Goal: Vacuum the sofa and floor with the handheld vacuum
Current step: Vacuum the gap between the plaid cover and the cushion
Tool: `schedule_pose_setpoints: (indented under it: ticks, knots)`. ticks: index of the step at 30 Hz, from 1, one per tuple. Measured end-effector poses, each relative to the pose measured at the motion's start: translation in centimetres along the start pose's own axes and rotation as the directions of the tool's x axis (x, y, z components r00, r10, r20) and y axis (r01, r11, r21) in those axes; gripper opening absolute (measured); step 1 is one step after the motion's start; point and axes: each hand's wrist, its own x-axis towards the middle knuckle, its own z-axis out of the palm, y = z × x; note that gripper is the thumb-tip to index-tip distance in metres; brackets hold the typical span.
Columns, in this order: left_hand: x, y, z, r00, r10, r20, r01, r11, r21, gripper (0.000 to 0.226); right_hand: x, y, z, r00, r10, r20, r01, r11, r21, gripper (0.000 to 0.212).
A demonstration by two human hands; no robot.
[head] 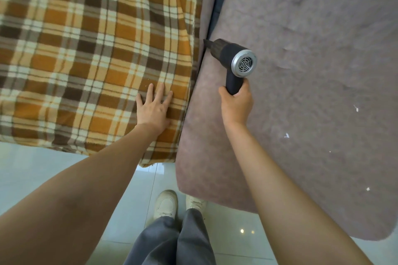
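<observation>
The dark grey handheld vacuum (231, 58) has a silver vented back end, and its narrow nozzle tip sits in the gap between two sofa cushions. My right hand (236, 101) grips its handle from below. The mauve sofa cushion (312, 71) fills the right side and carries a few white scraps (356, 109). An orange and brown plaid blanket (86, 49) covers the cushion on the left. My left hand (155, 106) lies flat on the blanket's right edge with its fingers straight, pressing it beside the gap.
Pale glossy floor tiles (53, 168) run along the front of the sofa. My white shoes (165, 203) and grey trouser legs stand just before the sofa's front edge. A dark seam (213, 17) continues up from the nozzle.
</observation>
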Motion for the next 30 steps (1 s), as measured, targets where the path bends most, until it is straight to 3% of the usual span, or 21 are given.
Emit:
schedule_pose_setpoints:
  ticks: [15, 30]
  knots:
    - [0.4, -0.1, 0.1, 1.0, 0.007, 0.005, -0.007, 0.995, 0.1, 0.091, 7.4, -1.7, 4.3, 0.999, 0.041, -0.009, -0.041, 0.997, -0.07, 0.035]
    - [0.3, 0.1, 0.5, 1.0, -0.001, -0.005, 0.001, 0.996, 0.094, 0.091, 3.9, -1.4, 4.7, 0.994, 0.08, -0.069, -0.083, 0.996, -0.031, 0.033]
